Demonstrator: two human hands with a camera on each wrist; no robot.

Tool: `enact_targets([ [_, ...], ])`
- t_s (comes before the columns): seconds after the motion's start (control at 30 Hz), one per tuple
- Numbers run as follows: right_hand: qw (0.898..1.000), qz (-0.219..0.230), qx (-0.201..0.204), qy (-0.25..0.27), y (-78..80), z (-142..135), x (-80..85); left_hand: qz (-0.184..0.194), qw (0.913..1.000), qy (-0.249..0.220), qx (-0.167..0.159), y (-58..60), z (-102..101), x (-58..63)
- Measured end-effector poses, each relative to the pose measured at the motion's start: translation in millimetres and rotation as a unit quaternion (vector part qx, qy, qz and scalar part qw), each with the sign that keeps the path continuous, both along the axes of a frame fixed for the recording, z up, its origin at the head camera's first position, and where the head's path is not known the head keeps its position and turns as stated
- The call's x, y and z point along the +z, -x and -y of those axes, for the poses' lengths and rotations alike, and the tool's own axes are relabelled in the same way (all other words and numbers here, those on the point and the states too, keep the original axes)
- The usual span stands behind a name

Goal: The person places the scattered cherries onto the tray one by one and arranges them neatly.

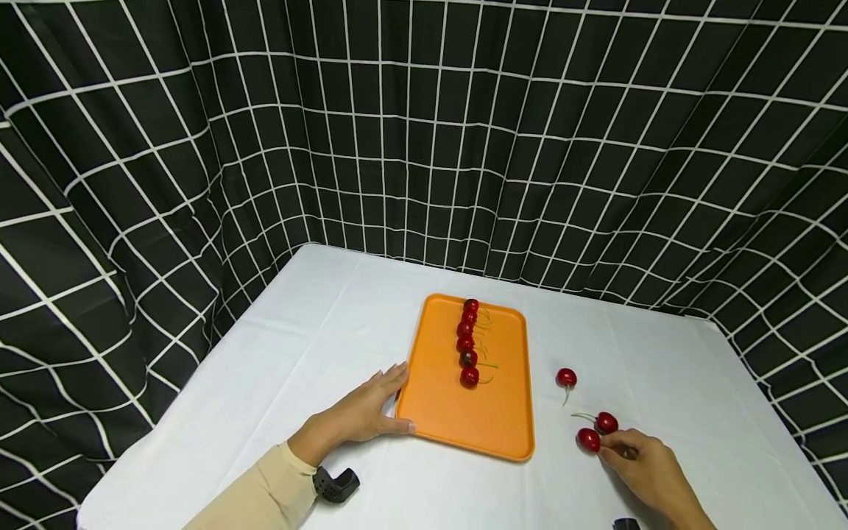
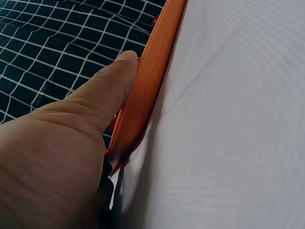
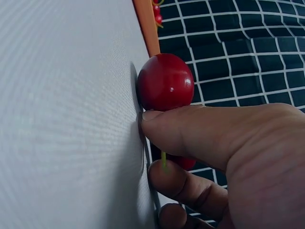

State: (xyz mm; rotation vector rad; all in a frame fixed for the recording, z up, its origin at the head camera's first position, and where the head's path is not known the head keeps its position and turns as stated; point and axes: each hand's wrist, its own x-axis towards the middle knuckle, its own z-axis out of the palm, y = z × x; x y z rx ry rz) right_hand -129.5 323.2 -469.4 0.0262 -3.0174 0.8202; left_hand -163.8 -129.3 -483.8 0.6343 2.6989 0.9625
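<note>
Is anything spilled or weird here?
Nope, nothing spilled or squashed stands out. Six cherries make a row on the orange tray; three other cherries lie on the table beside it, near the right hand.

Head view: sleeve (image 1: 258, 493), lower left, and black object (image 1: 626, 524), lower right, clipped by bottom edge. Stem of near cherry (image 1: 587, 440) mostly hidden by right hand (image 1: 645, 471). Stems along cherry row (image 1: 466, 344) too fine to separate. Left wrist: tray (image 2: 152, 62) runs off top edge. Right wrist: rear cherry (image 3: 185, 162) largely behind the hand.
</note>
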Motion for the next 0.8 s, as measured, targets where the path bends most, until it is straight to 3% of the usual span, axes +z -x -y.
enact_targets([
  [0.53, 0.999, -0.029, -0.006, 0.021, -3.2, -2, 10.5, 0.004, 1.0000, -0.004, -0.002, -2.3, 1, -0.4],
  [0.8, 0.991, -0.129, -0.016, 0.029, 0.4, -2, 26.4, 0.002, 1.0000, 0.000, -0.008, -0.6, 1, 1.5],
])
